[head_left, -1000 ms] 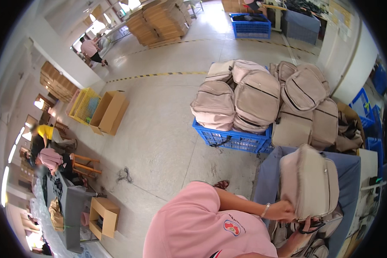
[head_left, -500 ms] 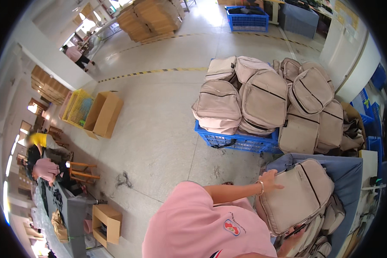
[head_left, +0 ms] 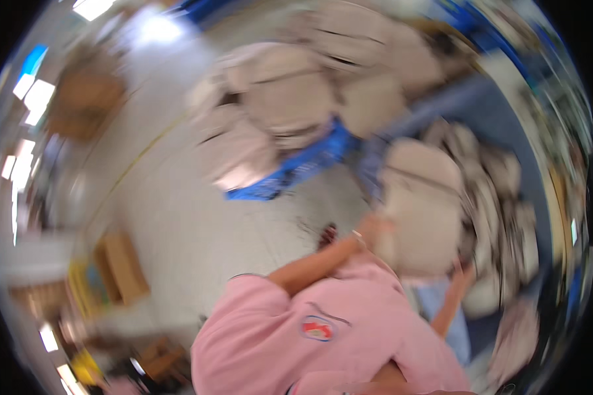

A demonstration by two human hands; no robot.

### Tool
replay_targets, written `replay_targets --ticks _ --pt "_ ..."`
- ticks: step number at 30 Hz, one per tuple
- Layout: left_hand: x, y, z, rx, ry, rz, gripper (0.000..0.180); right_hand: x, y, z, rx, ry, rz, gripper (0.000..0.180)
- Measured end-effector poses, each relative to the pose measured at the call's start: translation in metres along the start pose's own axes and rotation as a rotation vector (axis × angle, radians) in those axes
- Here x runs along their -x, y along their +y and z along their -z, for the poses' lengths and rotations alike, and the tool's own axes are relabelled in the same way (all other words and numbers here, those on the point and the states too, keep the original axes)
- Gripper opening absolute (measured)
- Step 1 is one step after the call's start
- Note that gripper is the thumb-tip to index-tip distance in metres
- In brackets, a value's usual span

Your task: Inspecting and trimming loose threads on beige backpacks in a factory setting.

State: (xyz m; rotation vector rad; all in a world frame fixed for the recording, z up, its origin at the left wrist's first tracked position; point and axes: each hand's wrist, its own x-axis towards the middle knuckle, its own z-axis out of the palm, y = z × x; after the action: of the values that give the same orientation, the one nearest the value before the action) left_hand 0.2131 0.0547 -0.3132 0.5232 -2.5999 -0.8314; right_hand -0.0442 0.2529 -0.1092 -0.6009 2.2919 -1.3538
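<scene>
A beige backpack [head_left: 420,204] with a dark zip line across its front is upright against my body, at the near side of a blue-grey fabric-lined bin. My left hand [head_left: 375,229], a bracelet at its wrist, grips the backpack's left edge. At the lower right edge of the same backpack, my right hand [head_left: 463,271] has hold of it. Motion smears the fingers of both hands. More beige backpacks [head_left: 484,217] are heaped inside the bin to the right of the held one.
Beyond the bin [head_left: 487,99], a blue plastic crate [head_left: 296,168] is piled high with beige backpacks [head_left: 286,85]. On the left, an open cardboard box [head_left: 120,266] stands beside a yellow basket [head_left: 85,286]. A brown cardboard stack [head_left: 85,99] is farther back.
The view has swung to the right. The backpack now stands more upright, closer to my body. My right hand has come into sight at its lower right edge; my left hand stays on its left side.
</scene>
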Motion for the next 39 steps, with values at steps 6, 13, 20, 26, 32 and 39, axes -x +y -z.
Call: replay_targets --ticks 6,13,20,26,32,39 --pt "-0.051 0.093 0.137 1.224 0.128 1.147 0.051 0.04 0.027 -0.017 -0.465 0.236 -0.282 0.03" --pt "-0.047 0.086 0.117 1.324 -0.041 1.001 0.046 0.068 0.005 -0.024 0.255 0.652 -0.174 0.029" --pt "-0.041 0.065 0.115 1.288 -0.202 0.937 0.046 0.145 0.037 0.003 0.136 0.564 -0.38 0.042" --pt "-0.043 0.058 0.119 1.258 -0.23 0.947 0.048 0.197 0.039 -0.007 0.333 0.339 -0.402 0.053" --pt "-0.049 0.058 0.123 1.232 -0.291 0.973 0.051 0.194 0.04 -0.016 0.273 0.224 -0.423 0.057" --pt "-0.045 0.047 0.12 1.225 -0.314 1.011 0.052 0.178 0.028 -0.013 0.384 0.267 -0.425 0.065"
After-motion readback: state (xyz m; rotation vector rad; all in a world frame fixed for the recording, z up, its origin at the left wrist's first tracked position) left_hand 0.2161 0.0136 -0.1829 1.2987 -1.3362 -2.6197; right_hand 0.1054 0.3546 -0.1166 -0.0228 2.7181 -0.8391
